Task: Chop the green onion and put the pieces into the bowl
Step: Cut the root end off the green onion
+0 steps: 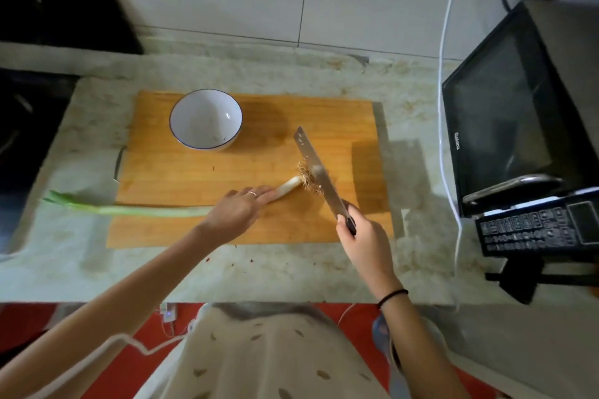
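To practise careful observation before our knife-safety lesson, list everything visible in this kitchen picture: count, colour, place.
counter: one, pale marbled, under the board
cutting board: one, orange-brown wood, on the counter
bowl: one, white with blue rim, on the board's far left
green onion: one, white root end to green tip, across the board, tip past its left edge
knife: one, silver blade, dark handle, blade at the onion's roots
microwave: one, black, at right
keypad device: one, black, before the microwave
cable: one, white, beside the microwave
left hand: fingers straight, resting on the onion's white stalk
right hand: grips the knife handle
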{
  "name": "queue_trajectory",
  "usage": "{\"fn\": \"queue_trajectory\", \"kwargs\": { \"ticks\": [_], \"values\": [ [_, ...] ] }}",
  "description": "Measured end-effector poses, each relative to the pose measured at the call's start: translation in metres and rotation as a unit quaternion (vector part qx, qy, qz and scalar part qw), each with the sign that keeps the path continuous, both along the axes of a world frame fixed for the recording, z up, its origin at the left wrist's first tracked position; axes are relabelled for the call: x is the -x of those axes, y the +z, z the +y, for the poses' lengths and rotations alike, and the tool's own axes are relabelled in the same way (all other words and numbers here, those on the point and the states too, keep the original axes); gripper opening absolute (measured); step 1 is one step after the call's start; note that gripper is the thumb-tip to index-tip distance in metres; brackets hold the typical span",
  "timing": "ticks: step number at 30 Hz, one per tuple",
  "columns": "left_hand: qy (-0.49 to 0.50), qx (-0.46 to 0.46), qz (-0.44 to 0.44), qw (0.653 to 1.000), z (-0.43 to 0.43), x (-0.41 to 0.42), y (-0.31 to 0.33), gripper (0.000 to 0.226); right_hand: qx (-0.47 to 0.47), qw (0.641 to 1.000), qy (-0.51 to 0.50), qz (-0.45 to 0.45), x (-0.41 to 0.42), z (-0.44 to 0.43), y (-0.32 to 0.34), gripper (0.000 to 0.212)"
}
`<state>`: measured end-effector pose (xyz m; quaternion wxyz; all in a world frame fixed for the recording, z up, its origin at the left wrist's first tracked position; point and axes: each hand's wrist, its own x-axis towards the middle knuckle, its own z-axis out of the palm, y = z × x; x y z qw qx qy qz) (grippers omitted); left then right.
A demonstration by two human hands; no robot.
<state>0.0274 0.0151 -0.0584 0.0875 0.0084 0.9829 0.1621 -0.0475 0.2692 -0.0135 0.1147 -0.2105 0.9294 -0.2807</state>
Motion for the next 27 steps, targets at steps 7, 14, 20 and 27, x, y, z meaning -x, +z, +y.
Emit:
{"fn": "queue_trajectory", "kwargs": {
  "ticks": [7, 14, 20, 27],
  "values": [
    [-0.018, -0.052, 0.003, 0.998, -0.015, 0.007, -0.007, 0.048, -0.08, 0.996, 0.033, 0.035, -0.026, -0.021, 0.009, 0.035],
    [-0.031, -0.026, -0.021, 0.999, -0.016, 0.007, -0.008, 0.06, -0.117, 0.992, -0.01, 0.037, -0.046, -0.032, 0.005, 0.033],
    [-0.074, 0.002, -0.053, 0.996, -0.013, 0.013, -0.006, 0.083, -0.151, 0.988, -0.025, 0.006, -0.054, -0.034, 0.006, 0.032],
    [-0.036, -0.019, -0.057, 0.998, -0.004, 0.022, -0.006, 0.074, -0.151, 0.988, 0.005, 0.021, -0.049, -0.027, 0.013, 0.041]
  ]
}}
